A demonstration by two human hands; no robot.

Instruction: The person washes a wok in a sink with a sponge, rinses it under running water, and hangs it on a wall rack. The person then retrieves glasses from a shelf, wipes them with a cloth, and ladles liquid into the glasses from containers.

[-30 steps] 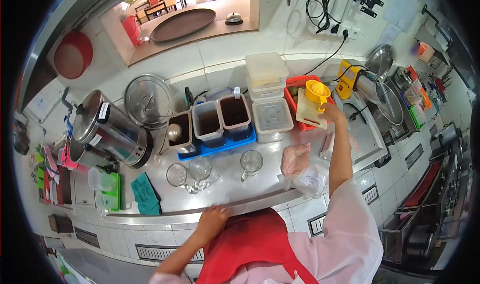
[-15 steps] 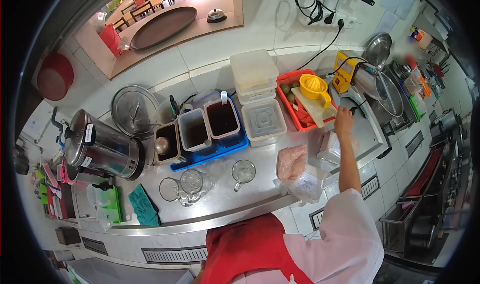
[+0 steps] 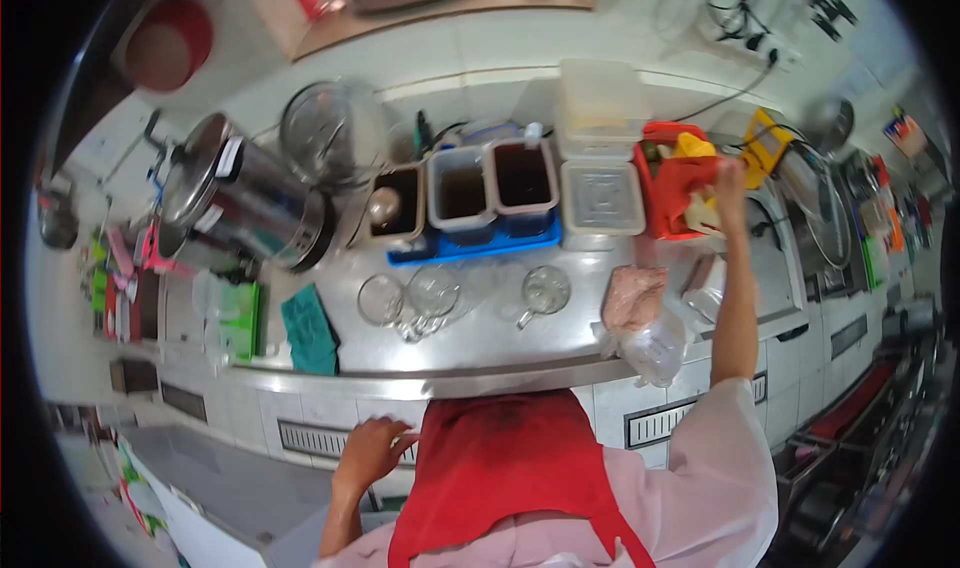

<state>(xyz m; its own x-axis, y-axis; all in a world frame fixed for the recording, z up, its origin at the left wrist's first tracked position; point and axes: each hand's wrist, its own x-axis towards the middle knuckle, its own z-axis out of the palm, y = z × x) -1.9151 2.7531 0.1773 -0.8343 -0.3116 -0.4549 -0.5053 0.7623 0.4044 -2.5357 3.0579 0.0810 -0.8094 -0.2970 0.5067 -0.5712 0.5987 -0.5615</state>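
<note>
My right hand (image 3: 731, 176) is closed at the right side of the orange basket (image 3: 655, 213), gripping a red cloth (image 3: 688, 180) that hangs over the basket. The cloth partly covers a yellow citrus juicer (image 3: 694, 146). A pale board (image 3: 702, 216) shows below the cloth, and some green fruit (image 3: 652, 153) sits at the basket's left. My left hand (image 3: 375, 453) is low in front of the counter, beside my red apron (image 3: 510, 458). Its fingers are loosely apart and nothing is in them.
Glass mugs (image 3: 545, 293) stand on the steel counter (image 3: 470, 343), near bagged pink food (image 3: 634, 300) and a green cloth (image 3: 310, 330). Behind are dark-liquid containers (image 3: 462, 193) in a blue tray (image 3: 480, 253), lidded tubs (image 3: 602, 193) and a steel urn (image 3: 245, 188). A yellow device (image 3: 765, 148) stands right.
My right hand has moved from beside the basket to the red cloth, raising it across the juicer. My left hand has come into view. The camera has tilted down, shifting the scene.
</note>
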